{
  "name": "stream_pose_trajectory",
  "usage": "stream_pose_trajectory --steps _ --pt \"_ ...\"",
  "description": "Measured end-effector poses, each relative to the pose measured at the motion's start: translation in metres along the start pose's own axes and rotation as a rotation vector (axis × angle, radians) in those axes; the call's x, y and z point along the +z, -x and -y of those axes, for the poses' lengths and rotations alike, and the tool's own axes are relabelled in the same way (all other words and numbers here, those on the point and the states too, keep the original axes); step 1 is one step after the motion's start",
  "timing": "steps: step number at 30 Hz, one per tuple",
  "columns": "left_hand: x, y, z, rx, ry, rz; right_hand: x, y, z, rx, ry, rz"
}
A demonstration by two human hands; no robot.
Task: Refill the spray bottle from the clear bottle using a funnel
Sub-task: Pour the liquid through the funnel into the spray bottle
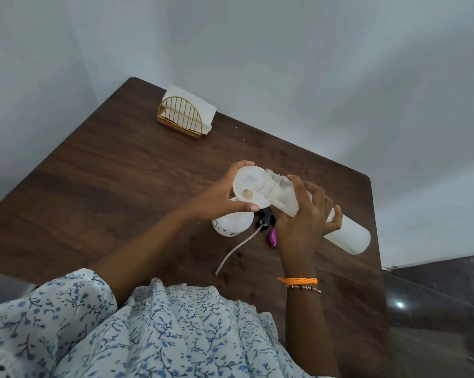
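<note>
A white funnel (246, 188) sits in the neck of the white spray bottle (231, 223), which stands on the dark wooden table (121, 186). My left hand (219, 195) grips the funnel's rim between thumb and fingers. My right hand (305, 216) is wrapped around the clear bottle (347, 236), which is tipped almost level with its open threaded mouth over the funnel bowl. The black spray head (267, 215) with its long dip tube (235, 249) lies on the table just below the funnel.
A purple cap (272, 238) lies beside my right wrist. A gold wire napkin holder (181, 115) with white napkins stands at the table's far left corner. Grey walls close in behind the table; dark floor shows at the right.
</note>
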State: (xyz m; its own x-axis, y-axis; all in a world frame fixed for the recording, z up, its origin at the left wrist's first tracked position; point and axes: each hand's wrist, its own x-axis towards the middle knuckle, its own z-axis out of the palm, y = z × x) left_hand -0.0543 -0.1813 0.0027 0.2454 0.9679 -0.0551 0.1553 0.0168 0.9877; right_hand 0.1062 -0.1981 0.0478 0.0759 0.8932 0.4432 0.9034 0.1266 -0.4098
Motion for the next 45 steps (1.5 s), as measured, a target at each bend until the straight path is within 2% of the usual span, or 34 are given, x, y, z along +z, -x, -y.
stream_pose_trajectory --steps 45 --pt "-0.0002 0.0003 -0.0024 -0.011 -0.035 0.001 -0.0008 -0.0001 -0.0005 0.017 0.003 0.024"
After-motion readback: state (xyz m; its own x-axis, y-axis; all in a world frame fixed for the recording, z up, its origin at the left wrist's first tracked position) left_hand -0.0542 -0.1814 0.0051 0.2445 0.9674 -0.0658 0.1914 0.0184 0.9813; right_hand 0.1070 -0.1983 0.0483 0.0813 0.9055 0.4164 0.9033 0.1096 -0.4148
